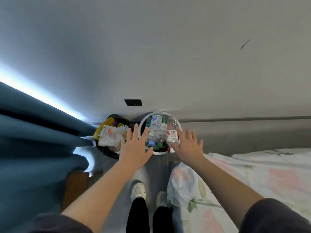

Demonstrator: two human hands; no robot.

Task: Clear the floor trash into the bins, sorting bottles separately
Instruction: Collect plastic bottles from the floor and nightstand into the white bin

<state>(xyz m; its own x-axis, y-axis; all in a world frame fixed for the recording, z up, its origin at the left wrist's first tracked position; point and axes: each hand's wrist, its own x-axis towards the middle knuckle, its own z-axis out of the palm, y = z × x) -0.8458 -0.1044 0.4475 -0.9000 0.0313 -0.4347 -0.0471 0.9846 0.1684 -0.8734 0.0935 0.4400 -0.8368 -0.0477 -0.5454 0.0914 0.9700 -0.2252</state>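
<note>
Hovering with fingers spread and empty, the left hand [134, 148] and right hand [188, 147] flanked the white bin [159, 153], where bottles [155, 125] lay heaped above the rim. A nudge could have tipped one out, or into the black bin [107, 151] of wrappers [110, 136] just left.

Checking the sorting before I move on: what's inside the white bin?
Clear plastic bottles fill the white bin past its rim, one with a blue cap. The left hand and right hand cover its near sides; the bottles hide whatever lies beneath.
</note>
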